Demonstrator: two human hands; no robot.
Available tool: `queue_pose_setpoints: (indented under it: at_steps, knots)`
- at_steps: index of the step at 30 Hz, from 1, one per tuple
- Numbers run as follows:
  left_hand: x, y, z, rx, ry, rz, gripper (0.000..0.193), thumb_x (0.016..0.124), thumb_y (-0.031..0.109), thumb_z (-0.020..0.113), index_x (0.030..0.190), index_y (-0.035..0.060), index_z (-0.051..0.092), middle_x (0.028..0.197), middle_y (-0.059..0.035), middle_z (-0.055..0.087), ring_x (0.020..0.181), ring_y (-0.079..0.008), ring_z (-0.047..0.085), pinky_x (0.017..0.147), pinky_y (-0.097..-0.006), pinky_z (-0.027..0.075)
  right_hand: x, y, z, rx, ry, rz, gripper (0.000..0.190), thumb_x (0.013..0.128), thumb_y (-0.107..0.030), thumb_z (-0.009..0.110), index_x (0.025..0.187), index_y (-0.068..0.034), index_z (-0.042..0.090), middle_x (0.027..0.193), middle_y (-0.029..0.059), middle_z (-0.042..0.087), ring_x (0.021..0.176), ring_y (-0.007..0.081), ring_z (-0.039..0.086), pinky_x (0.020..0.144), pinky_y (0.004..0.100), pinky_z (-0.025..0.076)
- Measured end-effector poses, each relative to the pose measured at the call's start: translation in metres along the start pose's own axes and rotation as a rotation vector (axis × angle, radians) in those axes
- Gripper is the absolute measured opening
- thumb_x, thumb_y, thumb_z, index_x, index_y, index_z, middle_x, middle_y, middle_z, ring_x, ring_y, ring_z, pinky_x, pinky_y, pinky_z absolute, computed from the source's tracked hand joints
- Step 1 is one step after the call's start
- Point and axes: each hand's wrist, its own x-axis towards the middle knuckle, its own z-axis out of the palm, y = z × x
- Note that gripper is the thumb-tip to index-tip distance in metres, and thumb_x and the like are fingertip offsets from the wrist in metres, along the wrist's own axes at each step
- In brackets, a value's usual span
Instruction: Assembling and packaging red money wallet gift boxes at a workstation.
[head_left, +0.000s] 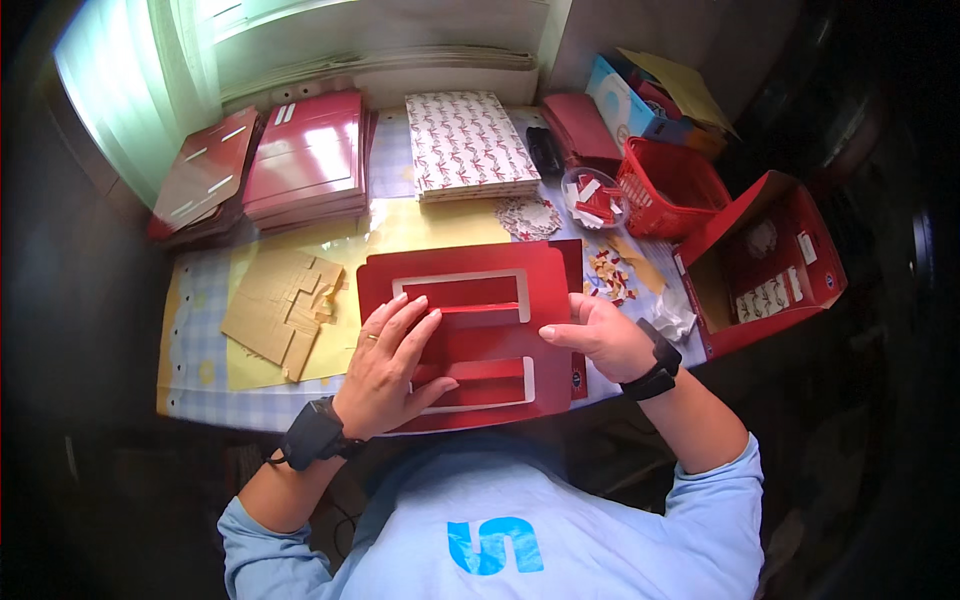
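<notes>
A red die-cut cardboard sheet (480, 337) with two cut windows lies in front of me, near the table's front edge. My left hand (397, 360) rests on its left part, fingers over the upper window's corner and thumb by the lower window. At the sheet's right edge is my right hand (592, 334), thumb on top and fingers at the edge; these partly hide one another. Another red card piece (576, 259) shows from beneath on the right. To the left, a tan cardboard piece (274, 307) with stepped cuts lies on yellow paper (244, 367).
Red card stacks (304, 161) and a patterned stack (472, 142) stand behind. At right are a bowl of card strips (595, 199), a red plastic basket (667, 187), paper scraps (611, 277), crumpled white paper (675, 311) and an open red box (761, 262).
</notes>
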Motion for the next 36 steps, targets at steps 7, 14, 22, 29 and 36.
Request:
queue_pose_setpoints:
  at_steps: [7, 14, 22, 29, 36]
  knots:
    - [0.010, 0.002, -0.012, -0.005, -0.024, 0.022, 0.074, 0.071, 0.032, 0.079, 0.132, 0.0021, 0.048, 0.129, -0.0184, 0.048, 0.124, -0.0365, 0.043, 0.107, -0.0472, 0.033, 0.001, 0.004, 0.020, 0.208, -0.074, -0.049, 0.043, 0.090, -0.005, 0.060, 0.129, 0.001, 0.041, 0.125, 0.0144, 0.057, 0.111, 0.0201, 0.059, 0.097, 0.0375, 0.048]
    - [0.001, 0.003, -0.023, -0.025, 0.057, -0.028, 0.071, 0.069, 0.030, 0.083, 0.128, 0.0049, 0.052, 0.130, -0.0189, 0.047, 0.124, -0.0379, 0.044, 0.105, -0.0476, 0.037, 0.003, 0.017, 0.005, 0.204, -0.048, -0.107, 0.048, 0.088, -0.002, 0.057, 0.133, 0.001, 0.040, 0.132, 0.0133, 0.052, 0.120, 0.0208, 0.052, 0.104, 0.0367, 0.040]
    - [-0.028, 0.005, -0.030, -1.075, 0.347, -0.634, 0.053, 0.083, 0.004, 0.071, 0.130, 0.0002, 0.047, 0.117, -0.0118, 0.060, 0.107, -0.0166, 0.058, 0.091, -0.0318, 0.048, -0.003, 0.022, -0.010, 0.263, 0.036, -0.177, 0.040, 0.087, 0.000, 0.055, 0.126, 0.002, 0.044, 0.124, 0.0134, 0.057, 0.114, 0.0191, 0.056, 0.102, 0.0360, 0.041]
    - [-0.023, 0.017, -0.036, -1.355, 0.312, -0.613, 0.030, 0.087, 0.005, 0.067, 0.114, 0.0009, 0.055, 0.105, -0.0095, 0.066, 0.094, -0.0131, 0.063, 0.085, -0.0277, 0.050, -0.003, 0.013, -0.011, 0.203, 0.077, -0.289, 0.039, 0.087, -0.001, 0.055, 0.125, 0.003, 0.044, 0.122, 0.0139, 0.059, 0.111, 0.0185, 0.057, 0.100, 0.0341, 0.042]
    - [-0.031, 0.038, -0.040, -1.384, 0.103, -0.660, 0.028, 0.088, 0.009, 0.068, 0.112, 0.0000, 0.058, 0.108, -0.0077, 0.065, 0.100, -0.0125, 0.060, 0.090, -0.0279, 0.047, -0.002, 0.016, -0.015, 0.213, 0.137, -0.392, 0.033, 0.089, 0.000, 0.055, 0.121, 0.002, 0.047, 0.119, 0.0145, 0.061, 0.108, 0.0184, 0.060, 0.098, 0.0339, 0.045]
